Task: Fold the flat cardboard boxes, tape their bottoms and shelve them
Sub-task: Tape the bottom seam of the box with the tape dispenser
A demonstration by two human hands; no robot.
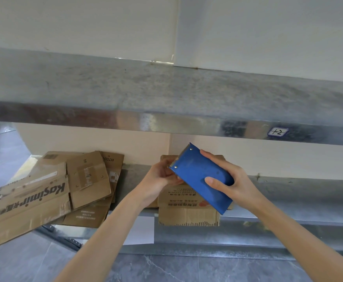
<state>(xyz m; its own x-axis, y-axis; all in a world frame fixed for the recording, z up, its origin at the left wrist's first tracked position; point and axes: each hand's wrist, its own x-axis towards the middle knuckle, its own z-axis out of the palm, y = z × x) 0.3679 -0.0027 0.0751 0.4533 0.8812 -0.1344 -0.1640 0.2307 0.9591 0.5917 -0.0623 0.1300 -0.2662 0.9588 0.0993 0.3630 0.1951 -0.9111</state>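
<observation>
Blue tape dispenser (199, 176) is gripped by the right hand (231, 186), its toothed edge pinched by the left hand (160, 178). Tape's best pulled out straight and taut. Behind, a box (186, 210) is parked on the lower shelf (288, 192), flat boxes (50, 192) piled leftward.

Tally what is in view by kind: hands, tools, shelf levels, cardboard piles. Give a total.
Hands: 2, left hand and right hand
Tools: 1, blue tape dispenser
Shelf levels: 2, upper shelf and lower shelf
Cardboard piles: 2, left pile and box under the hands
Total: 7
</observation>
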